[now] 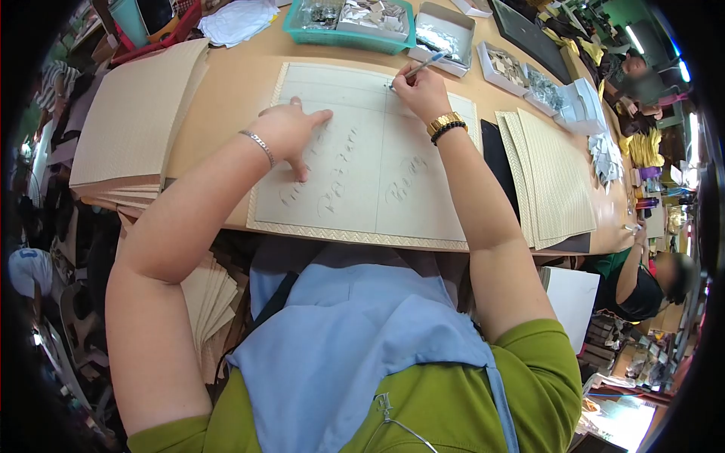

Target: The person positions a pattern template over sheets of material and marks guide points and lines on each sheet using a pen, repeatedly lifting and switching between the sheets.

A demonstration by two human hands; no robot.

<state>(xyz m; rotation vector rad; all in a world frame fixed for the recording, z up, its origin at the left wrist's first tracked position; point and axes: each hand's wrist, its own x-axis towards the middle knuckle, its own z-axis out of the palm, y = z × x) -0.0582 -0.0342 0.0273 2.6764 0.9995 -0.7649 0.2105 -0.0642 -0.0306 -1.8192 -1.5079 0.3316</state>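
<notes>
A large pale board (355,204) with a woven-textured edge lies flat before me, bearing pencil lines and handwriting. My left hand (291,132) rests on its left part with the fingers spread, holding nothing. Near the board's top edge, my right hand (423,94) grips a pen (424,64), whose tip is at the surface close to the ruled lines. A gold watch and a dark bracelet circle my right wrist; a chain bracelet is on my left.
Stacked textured sheets stand at the left (140,113) and right (547,181). A teal tray (349,41) of small pieces and several white boxes (444,38) line the far side. A co-worker (642,283) is at the right. More sheets (208,306) are below the table edge.
</notes>
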